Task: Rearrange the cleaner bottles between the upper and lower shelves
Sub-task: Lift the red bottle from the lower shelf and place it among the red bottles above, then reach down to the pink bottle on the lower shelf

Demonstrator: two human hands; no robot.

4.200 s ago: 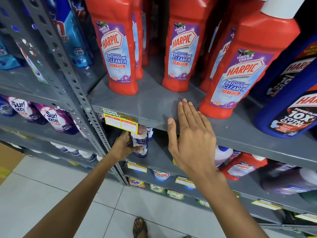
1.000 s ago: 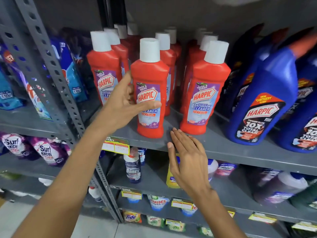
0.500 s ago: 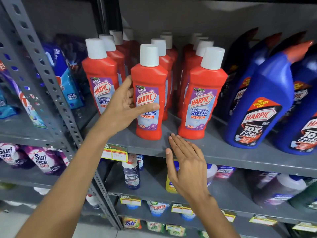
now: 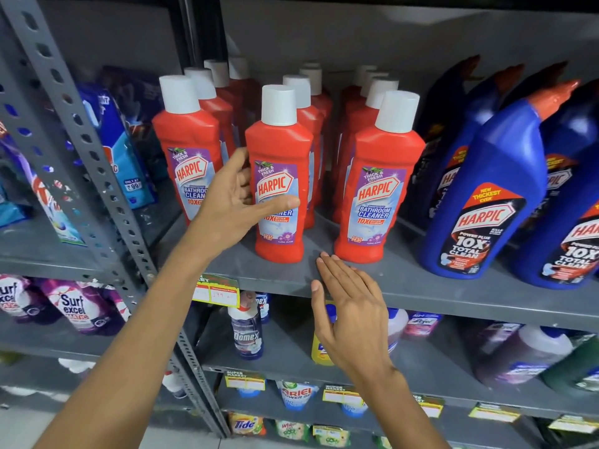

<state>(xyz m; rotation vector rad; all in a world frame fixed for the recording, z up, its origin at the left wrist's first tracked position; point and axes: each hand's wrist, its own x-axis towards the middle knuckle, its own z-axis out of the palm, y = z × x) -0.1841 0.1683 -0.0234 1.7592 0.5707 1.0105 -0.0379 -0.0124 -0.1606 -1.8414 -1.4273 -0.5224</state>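
The red Harpic bottle [image 4: 281, 189] stands upright at the front of the upper shelf [image 4: 405, 286], its long axis vertical, white cap up and purple label facing me. My left hand [image 4: 233, 202] is cupped around its left side: my thumb lies across the lower part of the label, and my fingers curl toward the far side, where I cannot see how firmly they press. The hand is about half open, shaped to the bottle's width, and the bottle's base sits flat on the shelf.

My right hand [image 4: 350, 315] is spread flat with fingers straight and together, holding nothing. Its fingertips rest on the shelf's front edge, just beside the base of the next red bottle [image 4: 379, 196] to the right.

More red bottles stand in rows behind and to the left, all upright. To the right are large blue Harpic bottles [image 4: 486, 202] with angled orange-red necks pointing up and to the right.

The shelving is grey metal with a perforated upright post [image 4: 81, 131] on the left. A yellow price tag [image 4: 216, 291] hangs from the upper shelf's lip. On the lower shelf [image 4: 291, 361] a Domex bottle [image 4: 247, 328] stands upright, and a yellow bottle is partly hidden behind my right hand. Detergent pouches fill the bay to the left.
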